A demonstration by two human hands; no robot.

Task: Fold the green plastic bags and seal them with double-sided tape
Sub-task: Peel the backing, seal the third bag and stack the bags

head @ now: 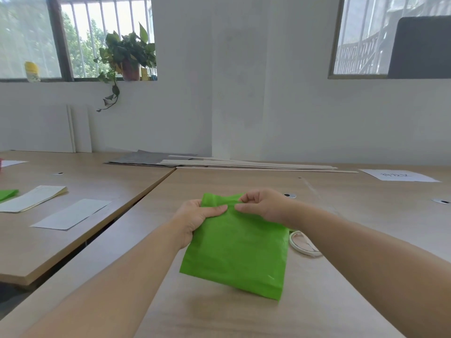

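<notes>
1. Both forearms are stretched forward over the wooden table (244,181), and the hands are brought close together at the far end of the green plastic bag (239,250).
2. The left hand (195,217) is closed on the bag's upper left edge. The thumb is laid flat on the front face, and the other fingers are hidden behind the plastic.
3. The right hand (264,206) is turned palm down with curled fingers. The folded top strip of the bag is pinched between its thumb and fingertips, very near the left thumb.
4. The bag is held over the middle of the table, in front of the person. Its long axis is directed from the hands toward the camera, and the near end is shifted a little to the right.
5. The top is pointed away from the person. The bottom edge is nearest, and a soft shadow is seen on the table below it.
6. A roll of double-sided tape (302,243) is laid flat on the table just beside the bag's right edge, partly covered by the right forearm.
7. On the neighbouring table at the left, white paper sheets (70,214) are laid.
</notes>
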